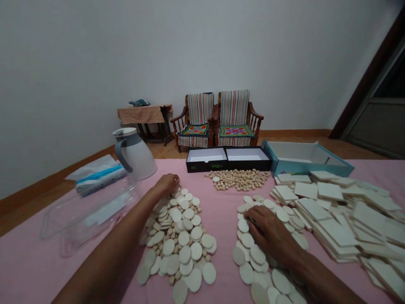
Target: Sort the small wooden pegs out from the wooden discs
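Note:
My left hand [168, 185] is at the far edge of the left pile of round wooden discs [185, 238], which has small wooden beads mixed in; its fingers are bent and partly hidden, so any hold is unclear. On the right pile of discs [255, 253] rests my right hand [264, 223], palm down, fingertips touching the discs near the pile's left side. Between and beyond the hands lies a heap of small wooden beads [242, 179] with one pale disc [216, 179] at its left end.
Square wooden tiles [338, 232] are heaped at the right. Behind the beads stand a black two-part box [207, 169] and a blue box [313, 169]. A jug [139, 156], a blue-and-white packet [99, 177] and clear plastic trays [91, 219] occupy the left.

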Motion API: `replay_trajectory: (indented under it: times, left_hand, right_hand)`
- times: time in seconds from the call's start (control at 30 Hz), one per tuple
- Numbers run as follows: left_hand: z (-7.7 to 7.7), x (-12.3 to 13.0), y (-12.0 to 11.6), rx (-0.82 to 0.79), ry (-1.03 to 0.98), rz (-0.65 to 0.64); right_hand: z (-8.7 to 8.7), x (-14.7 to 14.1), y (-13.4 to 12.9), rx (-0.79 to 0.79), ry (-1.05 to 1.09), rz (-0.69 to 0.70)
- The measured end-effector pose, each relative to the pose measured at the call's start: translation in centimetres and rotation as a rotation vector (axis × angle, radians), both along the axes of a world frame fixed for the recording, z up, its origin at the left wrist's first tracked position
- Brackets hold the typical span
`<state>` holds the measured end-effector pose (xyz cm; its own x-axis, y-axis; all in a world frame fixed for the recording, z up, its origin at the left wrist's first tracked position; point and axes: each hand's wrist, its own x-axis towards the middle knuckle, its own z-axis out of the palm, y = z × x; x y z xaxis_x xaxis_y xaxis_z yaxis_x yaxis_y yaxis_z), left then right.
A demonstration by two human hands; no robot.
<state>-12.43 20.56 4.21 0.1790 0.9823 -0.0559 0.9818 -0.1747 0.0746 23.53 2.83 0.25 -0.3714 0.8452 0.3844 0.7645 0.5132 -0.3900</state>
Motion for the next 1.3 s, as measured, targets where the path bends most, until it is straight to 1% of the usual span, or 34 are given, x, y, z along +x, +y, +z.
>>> replay_trajectory:
  times: [0.1, 0.23, 0.37, 0.53, 0.73, 0.87, 1.0, 1.13, 1.23, 1.3]
  left_hand:
    - [-0.8, -1.3, -0.2, -0.038, 0.009, 0.019]
    - [-1.3, -1.1, -0.6, -0.055, -0.008, -0.036]
    - [-1.2, -0.4, -1.0, -0.077, -0.015, -0.11]
    - [-1.1, 0.1, -1.1, -0.107, -0.029, -0.185]
    - [-0.7, 0.8, -1.2, -0.157, -0.111, -0.268]
    - [-0.7, 1.8, -1.4, -0.186, -0.136, -0.265]
    - [-0.8, 3.0, -1.6, -0.203, -0.103, -0.261]
    - [-0.5, 3.6, -1.8, -0.225, -0.072, -0.269]
    - [-0.1, 3.9, -1.4, -0.195, -0.075, -0.249]
    - [0.2, 4.4, -0.9, -0.139, -0.103, -0.227]
  right_hand:
    - [-0.2, 0.1, 0.0, 0.022, 0.008, 0.005]
    - [-0.2, 0.0, 0.0, 0.017, -0.003, 0.002]
    - [-0.1, -0.1, -0.1, -0.001, -0.029, -0.012]
    - [-0.2, -0.2, -0.2, 0.023, -0.035, -0.017]
    - [-0.4, -0.2, -0.2, 0.036, -0.029, -0.024]
    - [-0.2, -0.4, -0.3, 0.04, -0.022, -0.032]
    - [0.0, -0.5, -0.4, 0.037, -0.027, -0.032]
    - [0.2, -0.5, -0.4, 0.027, -0.035, -0.029]
    - [0.3, -0.5, -0.4, 0.019, -0.038, -0.023]
    - [0.3, -0.4, -0.4, 0.017, -0.041, -0.018]
